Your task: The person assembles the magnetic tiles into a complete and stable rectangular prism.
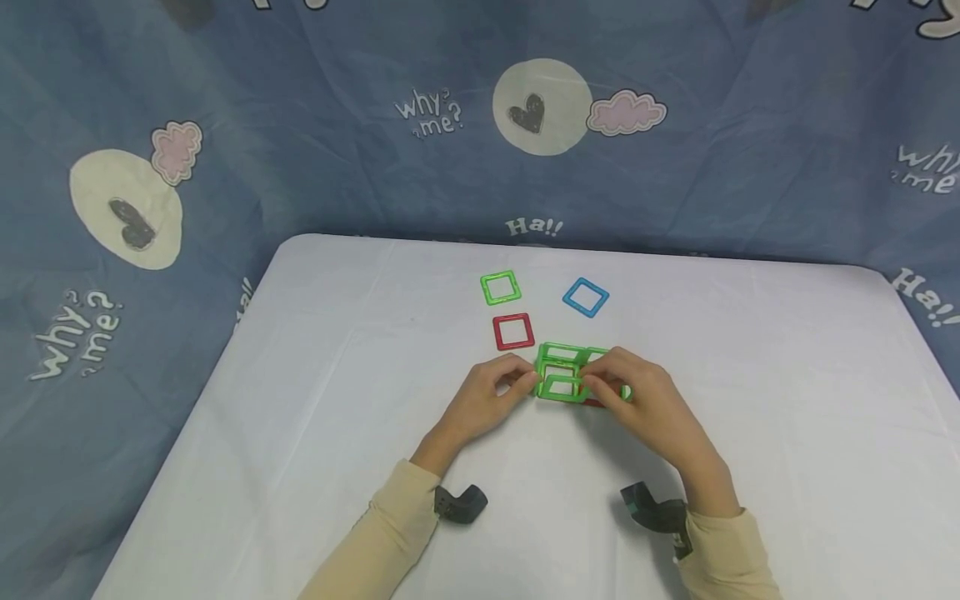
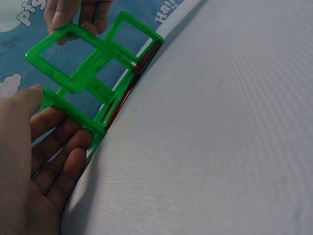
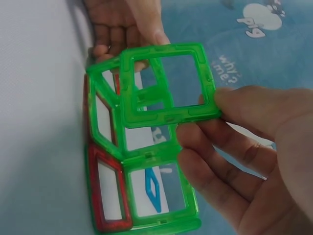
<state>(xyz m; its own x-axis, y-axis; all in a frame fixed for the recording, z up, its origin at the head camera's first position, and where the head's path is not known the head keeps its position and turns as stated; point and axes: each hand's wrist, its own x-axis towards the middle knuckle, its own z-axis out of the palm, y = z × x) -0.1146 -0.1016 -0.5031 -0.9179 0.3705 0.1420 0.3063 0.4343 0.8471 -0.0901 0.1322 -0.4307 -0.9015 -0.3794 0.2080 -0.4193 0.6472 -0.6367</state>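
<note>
A small box-like build of green magnetic square tiles [image 1: 562,362] stands on the white table, between both hands. Along its lower part run red square tiles [image 3: 112,225]. My left hand [image 1: 483,402] pinches the build's left side panel, thumb at the upper edge and fingers beneath, as the left wrist view shows. Between thumb and fingers, my right hand [image 1: 654,404] holds a single green square tile [image 3: 169,118] by one corner. That tile is tilted over the build's top; whether it touches is hard to tell. The right hand hides part of the build's right end in the head view.
Behind the build lie a loose green square tile [image 1: 503,300], a red one [image 1: 514,347] and a blue one [image 1: 577,306]. The white table [image 1: 750,350] ends at a blue printed cloth [image 1: 337,150] at the back. Each wrist carries a dark camera mount [image 1: 462,505].
</note>
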